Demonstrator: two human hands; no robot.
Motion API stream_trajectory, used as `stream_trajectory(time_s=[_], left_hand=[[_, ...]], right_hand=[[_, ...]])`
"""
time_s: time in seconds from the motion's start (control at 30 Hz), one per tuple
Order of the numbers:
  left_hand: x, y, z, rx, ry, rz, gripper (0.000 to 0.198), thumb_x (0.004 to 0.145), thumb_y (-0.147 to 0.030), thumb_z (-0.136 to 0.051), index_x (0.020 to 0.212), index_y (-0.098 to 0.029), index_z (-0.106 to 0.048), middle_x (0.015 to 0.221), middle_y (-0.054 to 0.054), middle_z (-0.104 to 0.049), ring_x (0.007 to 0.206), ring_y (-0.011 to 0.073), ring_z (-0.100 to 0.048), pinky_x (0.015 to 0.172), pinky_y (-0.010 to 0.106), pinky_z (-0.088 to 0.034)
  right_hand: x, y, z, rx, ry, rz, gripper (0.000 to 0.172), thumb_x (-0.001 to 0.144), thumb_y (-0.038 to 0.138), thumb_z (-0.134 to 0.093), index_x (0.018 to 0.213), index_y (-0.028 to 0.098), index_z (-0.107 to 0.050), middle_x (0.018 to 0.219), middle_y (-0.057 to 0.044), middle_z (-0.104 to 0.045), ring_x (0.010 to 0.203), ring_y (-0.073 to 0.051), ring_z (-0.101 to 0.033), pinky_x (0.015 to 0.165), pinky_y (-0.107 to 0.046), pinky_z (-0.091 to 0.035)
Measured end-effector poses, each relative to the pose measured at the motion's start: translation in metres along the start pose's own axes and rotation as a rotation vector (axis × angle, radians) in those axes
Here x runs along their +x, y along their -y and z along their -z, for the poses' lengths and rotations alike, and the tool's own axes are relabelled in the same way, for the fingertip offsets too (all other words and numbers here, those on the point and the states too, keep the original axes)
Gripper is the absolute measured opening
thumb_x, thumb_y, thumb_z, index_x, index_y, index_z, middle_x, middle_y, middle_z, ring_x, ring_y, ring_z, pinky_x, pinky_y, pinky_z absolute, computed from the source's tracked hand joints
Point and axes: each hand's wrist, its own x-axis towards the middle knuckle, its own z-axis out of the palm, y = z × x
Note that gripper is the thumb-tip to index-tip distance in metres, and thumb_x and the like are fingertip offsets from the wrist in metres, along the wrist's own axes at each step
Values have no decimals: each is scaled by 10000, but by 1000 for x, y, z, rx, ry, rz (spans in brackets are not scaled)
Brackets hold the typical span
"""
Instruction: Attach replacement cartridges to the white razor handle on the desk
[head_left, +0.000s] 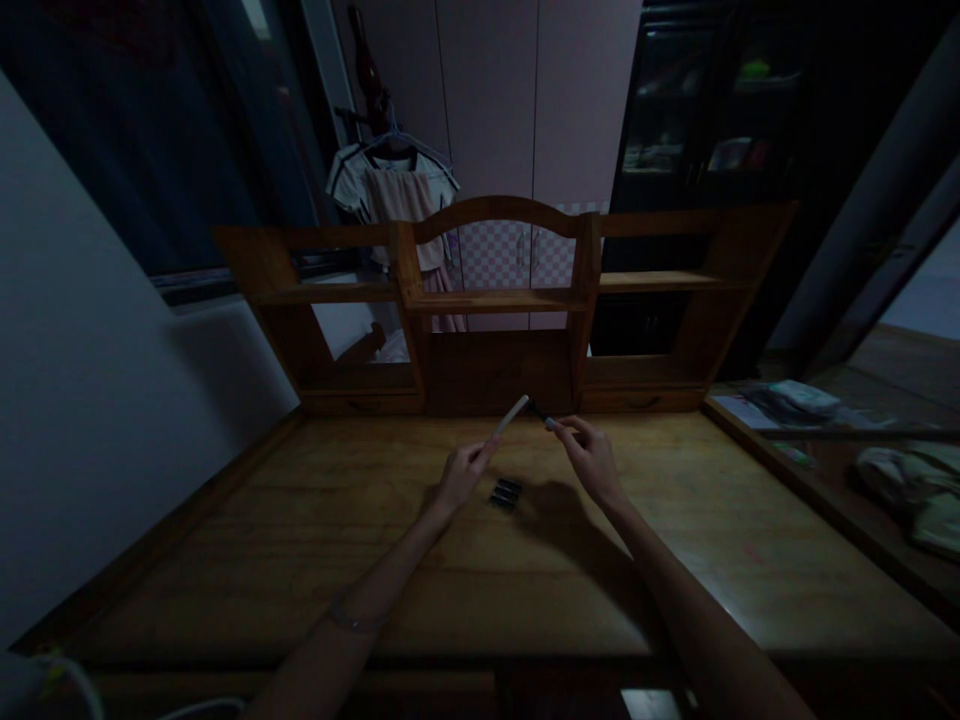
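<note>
My left hand point(463, 472) is closed round the lower end of a slim pale stick point(513, 413), which slants up to the right. In my right hand point(587, 450), pinched between the fingers, is a small dark tool point(542, 413) with a light grey end; its dark tip points up-left, close to the stick's upper end. Whether the two tips touch cannot be made out. Below and between my hands, a small set of dark pieces point(505, 493) lies side by side on the wooden desk point(322, 550).
A wooden shelf unit point(499, 300) with drawers stands along the desk's far edge. Clothes point(397, 195) hang behind it at the left, before a pink wardrobe point(491, 110). At the right, beyond the desk's raised edge, are bags point(934, 500) and plastic-wrapped items point(802, 398).
</note>
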Motion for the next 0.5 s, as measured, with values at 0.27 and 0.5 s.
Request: stream_trajectory(time_s=[0.27, 0.5], left_hand=[[-1, -1, -2, -21, -16, 3, 505, 839, -609, -419, 579, -176, -401, 562, -45, -325, 542, 96, -309, 507, 237, -210], [0, 0, 1, 7, -37, 16, 512, 838, -614, -414, 579, -172, -403, 566, -49, -306, 550, 94, -300, 515, 236, -206]], right_hand=[[-1, 3, 1, -27, -13, -2, 407, 850, 498, -494, 840, 135, -678, 486, 41, -366, 449, -94, -304, 439, -239, -174], [1, 0, 0, -1, -12, 6, 394, 849, 493, -499, 832, 138, -671, 524, 30, -436, 458, -92, -316, 442, -233, -188]])
